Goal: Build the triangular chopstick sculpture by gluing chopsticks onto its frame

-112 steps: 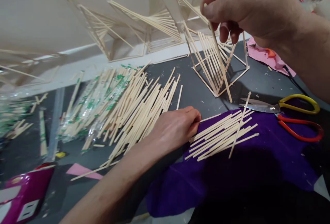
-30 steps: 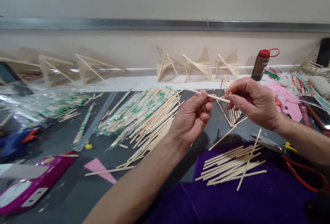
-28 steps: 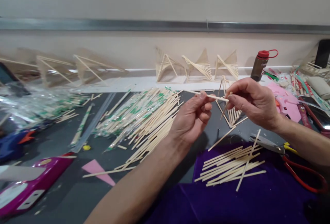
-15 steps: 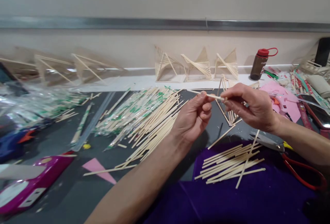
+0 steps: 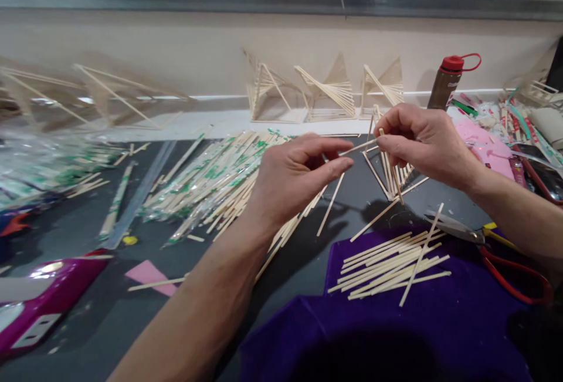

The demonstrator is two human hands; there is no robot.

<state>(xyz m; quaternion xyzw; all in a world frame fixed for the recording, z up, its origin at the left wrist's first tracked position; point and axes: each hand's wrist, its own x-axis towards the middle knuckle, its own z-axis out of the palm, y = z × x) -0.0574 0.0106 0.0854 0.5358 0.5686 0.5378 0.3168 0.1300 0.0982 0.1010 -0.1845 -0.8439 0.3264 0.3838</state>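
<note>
My right hand (image 5: 422,138) pinches a thin wooden stick (image 5: 363,145) that points left, and a second stick (image 5: 397,185) slants down from the same fingers. Close by on the left is my left hand (image 5: 303,165), its thumb and forefinger apart around the first stick's left end; whether they touch it is unclear. Behind and below my right hand, a triangular stick frame (image 5: 385,168) is partly hidden. Nearer to me, cut sticks (image 5: 391,270) lie on purple cloth (image 5: 373,335), with one stick crossing them.
Wrapped sticks (image 5: 211,171) and loose ones spread across the grey table (image 5: 109,317). Red-handled scissors (image 5: 466,232) lie right, a magenta tool (image 5: 57,294) left. Stick structures (image 5: 329,97) line the wall beside a red-capped bottle (image 5: 446,85). Pink sheet (image 5: 488,144) lies at right.
My left hand has turned palm down, shifted left and parted its fingers. A slanting stick now shows in my right hand. The view has tilted down, so the wall objects appear higher.
</note>
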